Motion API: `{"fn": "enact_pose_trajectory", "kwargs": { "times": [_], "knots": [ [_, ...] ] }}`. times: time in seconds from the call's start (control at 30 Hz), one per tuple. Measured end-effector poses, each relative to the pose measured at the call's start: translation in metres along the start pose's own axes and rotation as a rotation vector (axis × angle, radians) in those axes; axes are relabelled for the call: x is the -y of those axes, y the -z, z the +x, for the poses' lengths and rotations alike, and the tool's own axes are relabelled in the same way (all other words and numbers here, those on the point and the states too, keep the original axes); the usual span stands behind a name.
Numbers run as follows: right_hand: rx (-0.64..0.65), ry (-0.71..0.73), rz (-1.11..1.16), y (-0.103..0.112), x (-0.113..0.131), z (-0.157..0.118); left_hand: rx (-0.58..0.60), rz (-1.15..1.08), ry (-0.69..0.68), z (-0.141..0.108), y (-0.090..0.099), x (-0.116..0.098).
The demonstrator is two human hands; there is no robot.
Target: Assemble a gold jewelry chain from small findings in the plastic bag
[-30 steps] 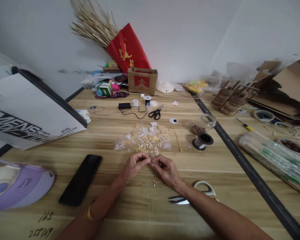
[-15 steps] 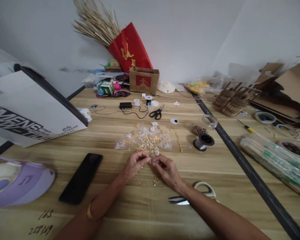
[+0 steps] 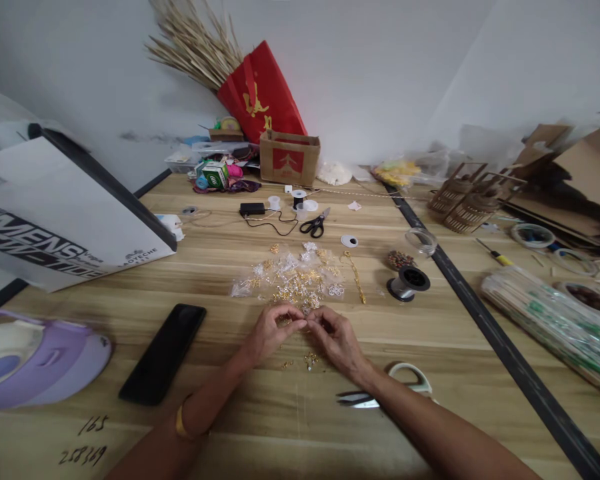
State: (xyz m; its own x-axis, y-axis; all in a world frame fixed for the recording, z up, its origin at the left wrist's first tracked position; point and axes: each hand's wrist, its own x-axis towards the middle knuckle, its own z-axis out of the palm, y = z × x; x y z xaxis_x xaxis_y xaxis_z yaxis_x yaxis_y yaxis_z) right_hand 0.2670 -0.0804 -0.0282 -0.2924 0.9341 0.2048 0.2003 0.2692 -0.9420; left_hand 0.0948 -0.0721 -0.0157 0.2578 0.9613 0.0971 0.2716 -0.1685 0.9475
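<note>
My left hand (image 3: pixel 275 330) and my right hand (image 3: pixel 337 339) meet fingertip to fingertip over the wooden table (image 3: pixel 230 427). Both are pinched closed, and whatever lies between the fingertips is too small to make out. Just beyond them is a spread of gold and silver jewellery pieces (image 3: pixel 300 283), some in clear bags. A few small gold pieces (image 3: pixel 311 361) lie on the wood below my hands. To the right of the spread rests a gold chain (image 3: pixel 356 280). White-handled scissors (image 3: pixel 413 377) lie partly under my right forearm.
A black phone (image 3: pixel 163 353) and a purple visor (image 3: pixel 55 363) lie at left, near a white box (image 3: pixel 65 220). Black scissors (image 3: pixel 314 225) and a wire spool (image 3: pixel 407 283) are beyond my hands. Wrapped sticks (image 3: pixel 550 320) lie at right.
My hands have come together, so the small gap between their fingertips has closed. The left fingertips shifted slightly to the right.
</note>
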Motion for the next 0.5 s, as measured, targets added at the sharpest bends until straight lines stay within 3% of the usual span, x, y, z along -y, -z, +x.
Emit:
{"fn": "enact_pose_trajectory", "kwargs": {
  "times": [0.5],
  "knots": [
    [-0.005, -0.016, 0.0, -0.0003, 0.0001, -0.0002, 0.015, 0.063, -0.03, -0.0003, 0.0005, -0.0015]
  ]
}}
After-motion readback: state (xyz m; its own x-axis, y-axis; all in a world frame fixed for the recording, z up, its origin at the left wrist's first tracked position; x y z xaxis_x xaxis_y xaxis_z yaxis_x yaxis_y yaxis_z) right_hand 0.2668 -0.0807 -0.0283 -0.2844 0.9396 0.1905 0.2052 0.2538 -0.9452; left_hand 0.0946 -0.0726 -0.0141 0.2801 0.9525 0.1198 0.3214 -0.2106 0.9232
